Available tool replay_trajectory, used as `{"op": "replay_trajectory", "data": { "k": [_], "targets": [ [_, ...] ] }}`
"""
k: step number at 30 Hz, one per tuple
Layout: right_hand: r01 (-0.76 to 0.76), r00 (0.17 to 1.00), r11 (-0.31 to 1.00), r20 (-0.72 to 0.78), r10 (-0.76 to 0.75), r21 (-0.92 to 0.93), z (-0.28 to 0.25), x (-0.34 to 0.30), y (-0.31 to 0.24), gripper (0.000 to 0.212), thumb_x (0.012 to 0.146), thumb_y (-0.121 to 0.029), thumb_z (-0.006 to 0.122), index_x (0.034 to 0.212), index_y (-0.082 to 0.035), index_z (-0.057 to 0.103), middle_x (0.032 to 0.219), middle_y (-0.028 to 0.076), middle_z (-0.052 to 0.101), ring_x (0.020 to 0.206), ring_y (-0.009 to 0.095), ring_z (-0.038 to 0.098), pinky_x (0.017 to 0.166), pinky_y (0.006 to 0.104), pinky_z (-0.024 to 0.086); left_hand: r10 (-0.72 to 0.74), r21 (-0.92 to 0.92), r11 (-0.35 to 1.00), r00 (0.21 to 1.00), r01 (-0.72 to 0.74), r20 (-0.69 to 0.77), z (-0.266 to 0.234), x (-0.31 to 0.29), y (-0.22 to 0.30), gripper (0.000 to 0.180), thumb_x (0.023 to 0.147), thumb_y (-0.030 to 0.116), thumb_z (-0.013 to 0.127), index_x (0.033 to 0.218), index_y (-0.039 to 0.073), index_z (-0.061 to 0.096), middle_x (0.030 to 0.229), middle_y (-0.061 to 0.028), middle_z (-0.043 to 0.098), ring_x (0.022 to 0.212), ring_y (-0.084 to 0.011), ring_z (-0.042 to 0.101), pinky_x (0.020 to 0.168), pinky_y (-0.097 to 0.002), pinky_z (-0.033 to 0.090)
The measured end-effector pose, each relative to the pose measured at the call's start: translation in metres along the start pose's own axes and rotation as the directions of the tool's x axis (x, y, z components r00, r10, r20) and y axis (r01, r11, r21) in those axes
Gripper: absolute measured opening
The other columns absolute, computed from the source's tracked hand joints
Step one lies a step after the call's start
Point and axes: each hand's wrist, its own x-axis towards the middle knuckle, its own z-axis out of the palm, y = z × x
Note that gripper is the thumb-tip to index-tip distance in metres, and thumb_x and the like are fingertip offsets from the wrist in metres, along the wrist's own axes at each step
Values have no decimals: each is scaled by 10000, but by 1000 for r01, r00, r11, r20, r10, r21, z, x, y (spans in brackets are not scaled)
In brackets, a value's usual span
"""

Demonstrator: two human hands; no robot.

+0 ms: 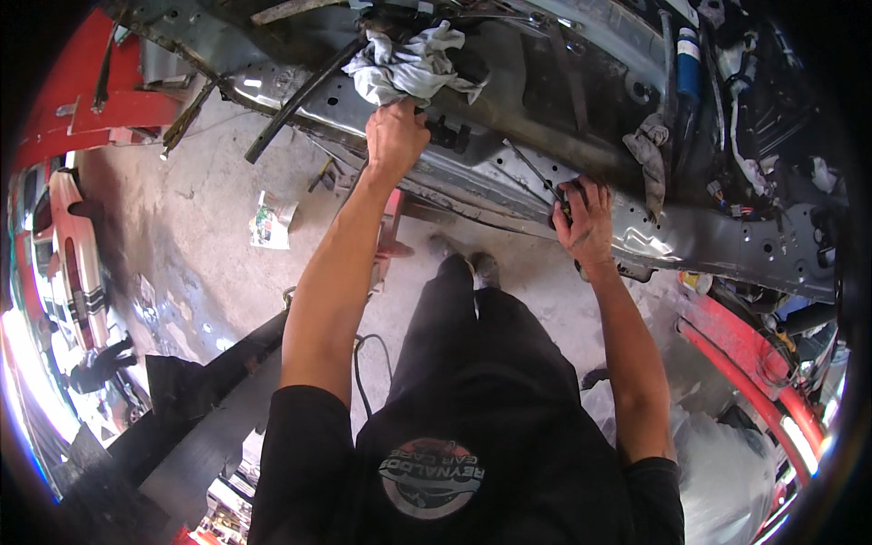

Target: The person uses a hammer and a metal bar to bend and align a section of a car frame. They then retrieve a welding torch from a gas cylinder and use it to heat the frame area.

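My left hand [397, 138] is closed at the lower edge of a crumpled white rag [411, 65], with its fingertips partly hidden. The rag lies bunched over the bare metal car frame [636, 227]. Just right of that hand, a small black bracket [448, 134] sits on the metal. My right hand [587, 221] rests on the sill edge, its fingers curled round the handle of a screwdriver [529, 166]. The thin shaft points up and left across the sill; most of the handle is covered by my fingers.
A grey rag [649, 154] hangs over the frame, near a blue cylinder [688, 68] and loose wiring [745, 173]. Red metal stands [736, 341] are at both sides. A dark beam [218, 372] lies lower left; a printed packet [272, 221] is on the concrete floor.
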Motion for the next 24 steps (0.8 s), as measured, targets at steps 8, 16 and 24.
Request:
{"op": "replay_trajectory", "data": {
  "k": [8,16,24],
  "targets": [
    [-7,1000,1000,24,8,-9,0,2,1,337,794,-203,659,1096,-58,622,1172,168,521,1082,391,514,1004,550,391,-24,-87,996,1000,25,11,-6,2,-5,253,795,214,702,1020,111,753,894,-205,704,871,-389,676,811,-447,521],
    [11,1000,999,20,-10,-47,-2,5,-4,341,795,-199,652,1100,-50,624,1173,173,518,1093,389,506,1009,538,379,-126,-191,976,984,100,-129,-3,-43,12,417,844,180,669,1236,43,640,1151,-229,660,1070,-403,623,920,-452,490],
    [35,999,999,12,-35,-23,-2,2,-2,325,808,-201,650,1098,-56,627,1182,167,520,1106,383,503,1003,521,378,304,-448,851,953,-275,-6,25,-178,61,274,802,57,631,1069,-2,653,1118,-223,656,1047,-389,621,896,-469,503]
  ]
}}
